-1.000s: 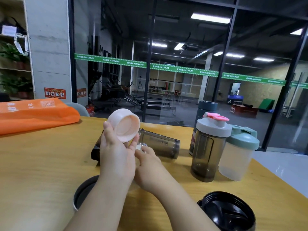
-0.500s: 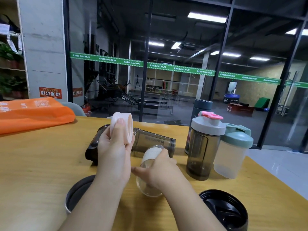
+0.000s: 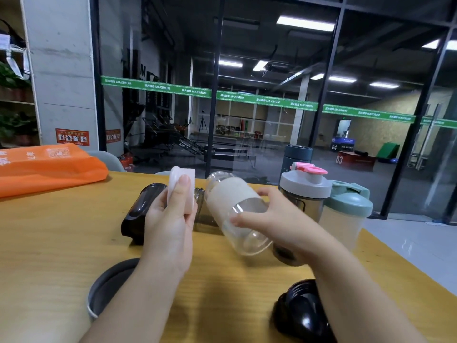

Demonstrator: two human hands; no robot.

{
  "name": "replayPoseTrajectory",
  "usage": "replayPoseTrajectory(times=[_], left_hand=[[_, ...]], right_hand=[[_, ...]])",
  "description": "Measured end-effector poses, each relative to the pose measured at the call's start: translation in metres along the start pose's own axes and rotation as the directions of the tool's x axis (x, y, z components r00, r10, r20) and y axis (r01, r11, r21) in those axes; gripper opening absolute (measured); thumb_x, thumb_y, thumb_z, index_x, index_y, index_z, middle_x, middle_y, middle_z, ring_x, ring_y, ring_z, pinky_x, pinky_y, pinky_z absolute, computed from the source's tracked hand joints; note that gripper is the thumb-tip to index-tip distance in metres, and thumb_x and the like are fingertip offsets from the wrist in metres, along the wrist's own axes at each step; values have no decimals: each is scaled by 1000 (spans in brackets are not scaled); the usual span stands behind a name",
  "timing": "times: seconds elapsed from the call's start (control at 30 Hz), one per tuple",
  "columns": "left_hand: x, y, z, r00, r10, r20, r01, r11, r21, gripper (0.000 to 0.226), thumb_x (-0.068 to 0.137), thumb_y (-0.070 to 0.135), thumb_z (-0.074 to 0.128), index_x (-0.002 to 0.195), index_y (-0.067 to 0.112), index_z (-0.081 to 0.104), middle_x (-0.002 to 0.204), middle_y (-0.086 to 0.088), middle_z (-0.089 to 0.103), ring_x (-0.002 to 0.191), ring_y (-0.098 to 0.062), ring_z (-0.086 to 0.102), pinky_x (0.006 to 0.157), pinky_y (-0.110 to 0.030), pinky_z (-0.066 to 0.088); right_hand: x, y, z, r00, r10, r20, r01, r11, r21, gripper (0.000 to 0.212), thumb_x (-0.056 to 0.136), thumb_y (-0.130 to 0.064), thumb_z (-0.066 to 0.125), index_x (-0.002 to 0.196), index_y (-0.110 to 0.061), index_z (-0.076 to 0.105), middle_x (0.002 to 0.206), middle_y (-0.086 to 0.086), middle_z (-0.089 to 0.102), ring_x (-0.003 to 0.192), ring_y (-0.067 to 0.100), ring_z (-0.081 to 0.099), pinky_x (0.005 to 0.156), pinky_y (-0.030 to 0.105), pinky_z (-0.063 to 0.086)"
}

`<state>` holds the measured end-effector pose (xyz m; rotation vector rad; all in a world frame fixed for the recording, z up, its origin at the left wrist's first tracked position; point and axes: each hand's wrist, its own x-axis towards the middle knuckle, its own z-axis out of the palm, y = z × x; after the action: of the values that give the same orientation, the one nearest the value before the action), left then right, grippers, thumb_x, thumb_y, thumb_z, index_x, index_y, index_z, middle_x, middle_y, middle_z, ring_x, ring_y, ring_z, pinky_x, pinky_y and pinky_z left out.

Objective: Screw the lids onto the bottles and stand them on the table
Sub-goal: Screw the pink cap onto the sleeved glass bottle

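My left hand (image 3: 170,226) grips a pale pink lid (image 3: 181,188) on edge above the wooden table (image 3: 49,243). My right hand (image 3: 274,221) holds a clear glass bottle with a cream sleeve (image 3: 235,209), tilted in the air, its mouth up and away toward the lid and its base toward me. Lid and bottle mouth are close but apart. Behind my hands a dark smoky bottle (image 3: 138,211) lies on its side. At the right stand three capped bottles: a grey-lidded shaker with a pink flap (image 3: 305,186), a green-lidded shaker (image 3: 348,209) and a dark blue bottle (image 3: 296,154).
A grey lid (image 3: 103,288) lies on the table under my left forearm, a black lid (image 3: 301,313) under my right forearm. An orange bag (image 3: 47,167) lies at the far left. A glass wall stands behind the table; the table's right edge drops to a white floor.
My right hand lifted the glass bottle off the table and tilted it, mouth toward the lid. My left hand kept the pink lid raised, turned from facing me to edge-on.
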<state>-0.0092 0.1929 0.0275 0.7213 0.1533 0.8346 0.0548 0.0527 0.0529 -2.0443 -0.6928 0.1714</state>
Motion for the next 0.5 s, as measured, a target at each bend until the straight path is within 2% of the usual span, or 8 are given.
replayPoseTrajectory(times=[0.03,0.1,0.17,0.27,0.33,0.4,0.47,0.5], left_hand=[[-1,-1,1,1000,-4,2,4,1000,7,9,88,20,62,86,12,61,94,2,66,96,-8,61,101,-34,45],[-2,-4,1,1000,-22,-4,22,1000,19,12,87,22,63,85,10,61,94,0,64,96,-11,60,100,-34,46],[-1,-6,0,999,-51,-4,51,998,28,19,84,27,64,90,10,61,100,-3,63,97,-13,60,98,-34,47],[-2,-10,0,996,-87,23,86,995,41,26,82,32,62,93,9,59,105,-6,62,97,-14,60,91,-31,49],[-3,-13,0,990,-134,43,131,989,72,20,89,35,57,95,16,59,108,-5,60,99,-18,61,85,-31,48],[-4,-17,0,979,-198,53,190,973,132,23,93,42,51,104,24,60,112,-3,60,97,-21,61,81,-32,44],[-5,-19,-1,968,-243,66,225,952,205,35,93,48,47,118,27,59,112,-1,61,86,-18,56,74,-31,39],[-6,-19,-1,964,-254,78,230,944,235,39,93,49,45,122,27,59,109,-1,61,80,-16,52,71,-31,36]], right_hand=[[-2,1,-8,999,-53,-2,53,998,39,75,61,-41,81,124,-31,42,109,-3,60,90,13,65,70,24,55],[-1,8,-22,994,-107,-31,110,988,108,78,49,-44,81,121,-38,48,112,-2,63,95,15,67,84,36,56],[-2,16,-33,990,-123,-61,131,978,160,78,44,-45,81,115,-39,48,111,-1,64,98,16,67,91,42,53],[-1,29,-47,988,-117,-100,138,962,234,93,41,-44,83,124,-26,44,113,6,64,99,20,68,92,41,52],[-2,38,-54,984,-125,-126,162,921,356,88,49,-32,83,127,-18,46,105,5,70,92,21,71,83,38,55],[-3,47,-59,980,-127,-152,182,881,436,86,50,-32,83,128,-19,49,107,5,71,93,24,70,81,38,55],[-3,53,-61,977,-130,-171,197,859,472,92,40,-39,85,124,-25,52,117,7,66,101,29,67,89,45,53],[-4,55,-60,974,-137,-181,209,851,482,88,39,-39,83,121,-26,53,118,7,66,103,30,66,92,47,51]])
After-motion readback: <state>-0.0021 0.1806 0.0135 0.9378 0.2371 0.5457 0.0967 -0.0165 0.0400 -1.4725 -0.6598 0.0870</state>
